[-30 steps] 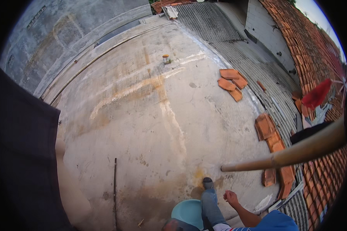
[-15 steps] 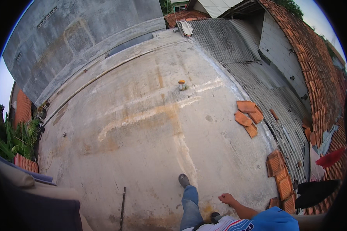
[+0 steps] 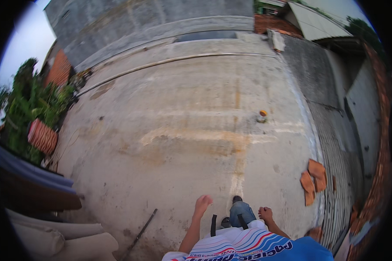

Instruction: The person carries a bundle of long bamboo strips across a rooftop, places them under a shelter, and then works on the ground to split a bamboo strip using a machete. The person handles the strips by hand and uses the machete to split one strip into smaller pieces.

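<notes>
Left hand point(image 3: 202, 202): before the torso, fingers curled in, blurred; how tightly closed, cannot tell. Right hand point(image 3: 266, 213): fingers bent, at the person's side; whether they meet the palm, cannot tell.

Shirt point(image 3: 222, 243): white and blue, striped, between the hands. Shoe point(image 3: 237, 199): dark, below a jeans leg.

Rod point(image 3: 145, 226): dark, thin, lying aslant on the concrete slab point(image 3: 196, 178), left of the left hand and apart from it. Clay tiles point(image 3: 316, 168): orange, overlapping, flat near the slab's right edge, beyond the right hand. Another orange piece point(image 3: 314, 233) lies nearer, partly behind the shirt.

Can point(image 3: 261, 116): small, upright, well ahead, just above the pale streaks; orange at its mouth, contents too small to tell.

Cloth point(image 3: 61, 235): pale, bulky, filling the lower left corner.

Pipe point(image 3: 170, 61): long, pale, across the far slab, before a grey wall point(image 3: 161, 19). Plants point(image 3: 26, 104): green, left edge. Corrugated roofing point(image 3: 333, 152): grey, right.
</notes>
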### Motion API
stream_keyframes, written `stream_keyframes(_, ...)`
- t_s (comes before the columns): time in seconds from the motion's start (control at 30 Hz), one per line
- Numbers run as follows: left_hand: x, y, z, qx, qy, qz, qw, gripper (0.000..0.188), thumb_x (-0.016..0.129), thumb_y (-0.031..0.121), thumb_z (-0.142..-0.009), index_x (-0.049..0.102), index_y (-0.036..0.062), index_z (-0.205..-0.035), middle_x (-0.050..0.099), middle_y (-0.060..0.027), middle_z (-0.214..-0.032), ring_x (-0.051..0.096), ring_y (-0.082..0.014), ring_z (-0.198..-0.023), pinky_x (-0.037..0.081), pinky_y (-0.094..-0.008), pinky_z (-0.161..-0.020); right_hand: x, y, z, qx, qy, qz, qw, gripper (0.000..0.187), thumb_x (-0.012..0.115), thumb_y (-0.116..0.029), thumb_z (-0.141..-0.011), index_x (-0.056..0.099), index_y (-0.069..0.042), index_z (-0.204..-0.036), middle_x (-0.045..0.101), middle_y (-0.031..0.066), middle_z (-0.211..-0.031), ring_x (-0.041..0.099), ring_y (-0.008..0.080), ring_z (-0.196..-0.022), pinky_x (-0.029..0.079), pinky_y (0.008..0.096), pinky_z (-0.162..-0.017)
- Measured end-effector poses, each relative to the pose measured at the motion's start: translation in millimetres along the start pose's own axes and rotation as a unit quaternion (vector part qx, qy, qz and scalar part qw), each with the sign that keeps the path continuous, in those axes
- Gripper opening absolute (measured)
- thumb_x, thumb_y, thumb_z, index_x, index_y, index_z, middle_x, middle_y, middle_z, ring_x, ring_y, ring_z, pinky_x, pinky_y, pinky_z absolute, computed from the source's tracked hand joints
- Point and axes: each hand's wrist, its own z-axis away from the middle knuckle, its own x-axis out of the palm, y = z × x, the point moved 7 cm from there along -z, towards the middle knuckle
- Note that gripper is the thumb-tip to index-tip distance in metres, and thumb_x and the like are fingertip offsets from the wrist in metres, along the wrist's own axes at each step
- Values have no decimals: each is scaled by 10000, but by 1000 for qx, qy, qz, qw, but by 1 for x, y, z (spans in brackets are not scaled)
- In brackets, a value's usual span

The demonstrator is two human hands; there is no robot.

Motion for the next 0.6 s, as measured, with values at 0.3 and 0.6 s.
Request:
stream_keyframes(0.3,-63,95,-153,26,50,-48,997,308,538,279,-992,647,37,-836,660,-48,-678,638,-135,-636,490,-295,-616,176,-287,-181,-210,-148,296,920,387,566,-305,-940,695,5,-748,673,145,-662,673,242,-615,546,388,-628)
stream_keyframes(0.6,-146,-121,43,-303,591,369,651,83,609,110,-886,596,71,-958,660,-124,-687,659,-249,-521,524,-354,-440,226,-413,-377,-100,-191,430,877,453,506,-254,-931,643,116,-708,646,229,-603,671,317,-483,586,401,-461)
